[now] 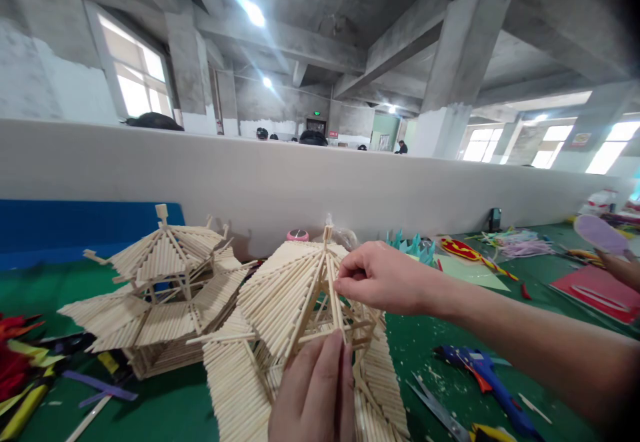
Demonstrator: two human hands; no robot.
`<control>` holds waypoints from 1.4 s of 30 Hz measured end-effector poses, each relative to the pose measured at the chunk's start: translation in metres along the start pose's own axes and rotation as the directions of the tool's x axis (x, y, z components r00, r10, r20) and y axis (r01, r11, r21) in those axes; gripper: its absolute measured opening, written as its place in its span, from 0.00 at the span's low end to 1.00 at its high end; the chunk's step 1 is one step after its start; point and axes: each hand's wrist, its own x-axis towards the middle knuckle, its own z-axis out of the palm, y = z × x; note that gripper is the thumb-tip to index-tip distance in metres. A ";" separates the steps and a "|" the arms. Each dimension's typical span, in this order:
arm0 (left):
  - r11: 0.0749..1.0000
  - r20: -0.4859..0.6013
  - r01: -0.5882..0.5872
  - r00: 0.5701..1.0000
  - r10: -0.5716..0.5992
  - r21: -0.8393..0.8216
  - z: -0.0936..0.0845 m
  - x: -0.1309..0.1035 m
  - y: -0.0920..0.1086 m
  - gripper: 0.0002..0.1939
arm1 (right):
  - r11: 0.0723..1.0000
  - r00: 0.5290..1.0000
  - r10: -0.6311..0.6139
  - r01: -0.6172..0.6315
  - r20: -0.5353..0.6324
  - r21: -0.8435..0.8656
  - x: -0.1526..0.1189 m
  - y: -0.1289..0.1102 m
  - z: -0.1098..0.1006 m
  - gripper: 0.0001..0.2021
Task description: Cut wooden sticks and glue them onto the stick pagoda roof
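Observation:
A pavilion model (280, 289) built of thin wooden sticks stands in front of me, its tiered roof partly filled in. Along an open section of the upper roof runs a slanted wooden stick (334, 295). My right hand (373, 275) pinches it near the top, thumb and forefinger closed. At its lower end, my left hand (313, 389) has its fingers pressed together on the stick; the thumb side is partly hidden. Below, the lower roof (230, 375) spreads out around the model.
A second stick pavilion (170, 282) stands at left. To the right lie a blue glue gun (493, 382), scissors (440, 409) and a red folder (597, 292). A white partition (240, 175) runs behind the green table (415, 342). Another person's hand (620, 269) holds a purple oval piece (600, 234).

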 end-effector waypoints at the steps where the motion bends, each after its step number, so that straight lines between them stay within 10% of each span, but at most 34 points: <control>1: 0.999 0.010 -0.042 0.999 0.041 0.017 -0.001 0.001 -0.002 0.12 | 1.000 1.000 0.002 -0.002 0.000 -0.001 0.000 0.000 0.000 0.08; 21: 0.999 -0.024 -0.008 1.000 0.009 0.042 0.001 -0.001 0.002 0.13 | 0.997 0.992 -0.021 0.030 -0.122 0.066 -0.002 0.001 -0.004 0.09; 27: 0.986 -0.095 0.167 0.981 -0.167 -0.005 0.001 0.001 0.012 0.11 | 0.993 0.976 0.015 0.012 -0.217 0.122 0.004 0.015 0.001 0.10; 42: 1.000 0.052 -0.009 0.999 0.009 0.017 0.002 -0.008 -0.002 0.15 | 0.992 0.961 0.011 0.024 -0.277 0.123 0.017 0.020 0.010 0.12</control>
